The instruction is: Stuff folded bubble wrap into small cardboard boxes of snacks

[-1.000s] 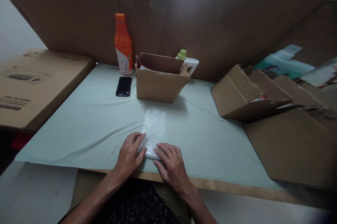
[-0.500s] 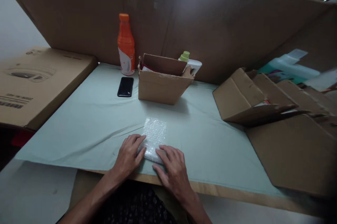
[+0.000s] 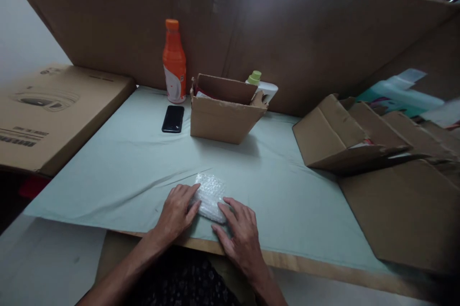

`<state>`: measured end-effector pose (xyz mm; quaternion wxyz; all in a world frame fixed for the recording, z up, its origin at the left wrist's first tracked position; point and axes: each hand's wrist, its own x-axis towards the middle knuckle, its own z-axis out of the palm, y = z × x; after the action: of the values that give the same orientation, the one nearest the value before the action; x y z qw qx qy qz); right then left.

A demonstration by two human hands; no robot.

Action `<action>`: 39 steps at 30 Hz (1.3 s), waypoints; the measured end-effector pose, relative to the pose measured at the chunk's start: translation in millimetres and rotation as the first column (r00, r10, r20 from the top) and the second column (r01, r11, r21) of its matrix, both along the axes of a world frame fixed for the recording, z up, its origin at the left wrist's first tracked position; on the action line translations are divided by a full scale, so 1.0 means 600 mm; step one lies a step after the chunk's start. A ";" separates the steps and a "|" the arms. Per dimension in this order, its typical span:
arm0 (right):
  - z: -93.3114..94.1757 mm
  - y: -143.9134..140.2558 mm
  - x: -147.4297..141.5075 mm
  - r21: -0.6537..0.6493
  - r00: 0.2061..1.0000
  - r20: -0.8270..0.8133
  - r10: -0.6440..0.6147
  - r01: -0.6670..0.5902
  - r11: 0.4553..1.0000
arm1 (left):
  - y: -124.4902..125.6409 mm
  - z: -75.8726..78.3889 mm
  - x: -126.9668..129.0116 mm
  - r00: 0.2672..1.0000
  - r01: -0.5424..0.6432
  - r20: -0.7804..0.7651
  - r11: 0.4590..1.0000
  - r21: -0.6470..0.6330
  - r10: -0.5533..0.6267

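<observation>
A small bundle of clear bubble wrap point(image 3: 212, 198) lies on the pale green cloth near the front edge, thicker at its near side, with a flat flap stretching away from me. My left hand point(image 3: 178, 208) holds its left end, index finger on top and thumb at the near side. At the right end, my right hand point(image 3: 240, 227) grips the near corner with bent fingers, the thumb lower down. Whether anything is wrapped inside cannot be made out.
Beyond the hands stand a cardboard box point(image 3: 223, 121), a black phone point(image 3: 173, 119) and an orange bottle point(image 3: 174, 64). Open cardboard boxes point(image 3: 334, 133) line the right side. A large flat carton point(image 3: 64, 109) lies left. A tall cardboard panel point(image 3: 201, 4) closes the back.
The bubble wrap's far flap has become shorter as the near part has rolled or folded forward. Both hands keep hold at its ends; the right one has shifted slightly right.
</observation>
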<state>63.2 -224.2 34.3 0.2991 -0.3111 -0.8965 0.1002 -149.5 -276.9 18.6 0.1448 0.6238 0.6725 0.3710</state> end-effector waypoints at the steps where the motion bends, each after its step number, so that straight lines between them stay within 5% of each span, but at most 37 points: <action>1: -0.003 0.002 -0.002 0.001 1.000 0.022 0.013 -0.013 1.000 | 0.004 -0.002 0.001 1.000 -0.028 0.013 1.000 0.006 0.028; 4: -0.012 0.014 -0.011 -0.067 1.000 -0.026 -0.001 -0.001 0.998 | -0.001 0.001 0.008 0.971 -0.118 0.208 0.993 -0.016 0.119; 6: -0.014 0.021 -0.015 -0.189 0.992 -0.109 -0.071 0.049 0.981 | -0.013 0.007 0.015 0.878 -0.182 0.432 0.978 -0.103 0.209; 9: -0.011 0.020 -0.019 -0.425 0.977 -0.165 -0.133 0.051 0.904 | -0.029 0.020 0.026 0.595 -0.170 0.747 0.954 -0.246 0.298; 12: -0.004 0.012 -0.018 -0.597 0.977 -0.190 -0.096 -0.037 0.801 | -0.030 0.034 0.035 0.353 -0.051 0.888 0.954 -0.295 0.294; 17: 0.010 0.013 -0.005 -0.708 0.938 -0.298 -0.175 -0.095 0.700 | -0.022 0.044 0.042 0.265 0.059 0.932 0.961 -0.270 0.246; 20: 0.018 0.018 0.002 -0.830 0.927 -0.336 -0.168 -0.207 0.519 | -0.018 0.037 0.045 0.298 0.094 0.934 0.968 -0.232 0.195; 22: 0.022 0.022 0.003 -0.868 0.928 -0.348 -0.137 -0.264 0.420 | -0.010 0.033 0.041 0.382 0.117 0.909 0.967 -0.225 0.165; 26: 0.017 0.037 0.005 -0.874 0.901 -0.349 -0.260 -0.212 0.438 | 0.030 0.058 0.014 0.700 0.015 0.713 0.997 -0.074 0.043; 28: 0.009 0.048 0.012 -0.874 0.881 -0.341 -0.328 -0.170 0.455 | 0.071 0.092 -0.007 0.903 -0.043 0.430 0.993 0.113 -0.010; 30: -0.001 0.056 0.021 -0.877 0.877 -0.331 -0.349 -0.149 0.457 | 0.129 0.135 -0.027 0.998 -0.011 0.069 0.945 0.328 -0.012; 33: -0.019 0.058 0.034 -0.865 0.890 -0.329 -0.315 -0.150 0.479 | 0.233 0.194 -0.055 0.947 0.064 -0.305 0.877 0.476 0.096; 36: -0.038 0.056 0.043 -0.831 0.906 -0.341 -0.250 -0.167 0.530 | 0.320 0.228 -0.075 0.858 0.069 -0.491 0.915 0.398 0.149; 39: -0.054 0.057 0.047 -0.831 0.915 -0.340 -0.219 -0.183 0.526 | 0.353 0.235 -0.085 0.804 0.083 -0.582 0.946 0.313 0.122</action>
<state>91.3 -189.8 2.2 0.2885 -0.3984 -0.6470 0.5826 -200.8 -65.2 159.3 -0.1808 0.7164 0.6201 0.2637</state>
